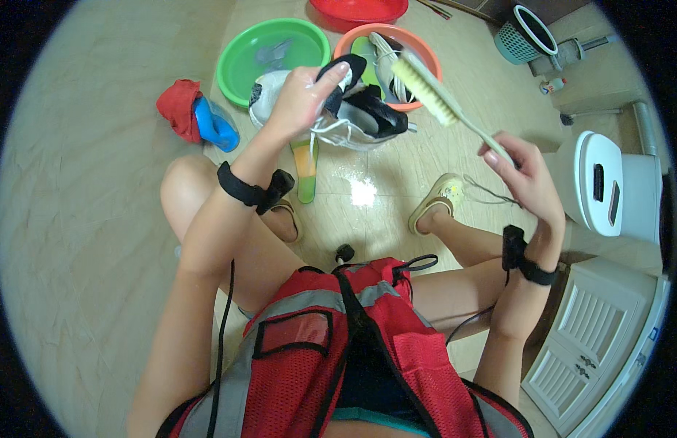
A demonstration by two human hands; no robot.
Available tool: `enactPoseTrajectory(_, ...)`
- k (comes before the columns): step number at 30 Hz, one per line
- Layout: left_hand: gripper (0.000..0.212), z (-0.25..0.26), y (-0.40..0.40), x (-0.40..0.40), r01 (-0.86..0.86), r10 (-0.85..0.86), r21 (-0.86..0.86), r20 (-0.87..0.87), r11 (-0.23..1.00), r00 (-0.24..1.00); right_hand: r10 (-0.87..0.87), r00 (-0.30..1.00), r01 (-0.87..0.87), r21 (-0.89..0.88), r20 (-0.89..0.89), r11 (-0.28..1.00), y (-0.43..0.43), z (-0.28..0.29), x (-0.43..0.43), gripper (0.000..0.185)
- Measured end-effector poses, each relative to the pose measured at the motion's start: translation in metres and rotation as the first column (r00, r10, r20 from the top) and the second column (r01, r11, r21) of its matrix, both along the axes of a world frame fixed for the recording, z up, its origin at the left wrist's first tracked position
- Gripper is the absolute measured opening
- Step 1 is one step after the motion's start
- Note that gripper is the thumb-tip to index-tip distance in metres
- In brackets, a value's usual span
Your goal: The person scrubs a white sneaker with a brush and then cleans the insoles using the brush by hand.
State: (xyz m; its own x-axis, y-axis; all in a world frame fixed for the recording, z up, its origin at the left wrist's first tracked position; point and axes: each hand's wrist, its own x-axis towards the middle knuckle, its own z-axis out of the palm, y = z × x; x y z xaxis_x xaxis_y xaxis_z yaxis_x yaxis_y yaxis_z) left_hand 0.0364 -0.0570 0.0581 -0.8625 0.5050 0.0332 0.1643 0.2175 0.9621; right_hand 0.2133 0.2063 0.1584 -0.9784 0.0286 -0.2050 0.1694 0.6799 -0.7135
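My left hand point(305, 98) grips the black tongue of a white-and-black lace-up shoe point(360, 128), held on its side above the floor with its white laces hanging. My right hand point(521, 169) is closed on the handle of a pale scrub brush point(445, 101), whose cream bristles face down and left, to the right of the shoe and apart from it. Beneath the shoe, a green-and-orange insole point(305, 175) lies on the tiles. Behind, an orange basin point(436, 55) holds another white shoe point(386, 63) and a green insole point(364, 52).
A green basin point(226, 71) with water stands behind the shoe, a red basin point(360, 16) beyond. On the left lie a blue item point(215, 126) and red cloth point(179, 109). At right are a basket point(516, 44), a bottle point(553, 86), a toilet point(595, 183) and a white cabinet point(595, 339).
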Motion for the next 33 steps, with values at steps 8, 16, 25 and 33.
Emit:
enactPoseTrajectory(8,0.042,0.002,0.007,-0.002,-0.007,-0.038,0.227,0.196,0.974,0.98,0.129,0.983,-0.048,0.495,-0.13,0.868,-0.01,-0.044,-0.014,0.033)
enactPoseTrajectory(16,0.037,0.007,0.03,0.026,0.227,-0.245,0.279,0.031,0.933,0.969,0.255,0.908,-0.016,0.582,-0.331,0.813,-0.053,-0.078,-0.036,0.033)
enactPoseTrajectory(25,0.037,0.024,0.006,0.006,-0.022,0.141,0.143,-0.916,0.989,0.376,0.048,0.907,0.116,0.358,-0.419,0.926,-0.053,-0.067,-0.041,0.028)
enactPoseTrajectory(33,0.08,-0.001,0.003,0.014,-0.008,-0.185,0.602,0.258,0.799,0.948,-0.197,0.929,0.053,-0.415,-0.312,0.908,-0.06,-0.066,-0.043,0.033)
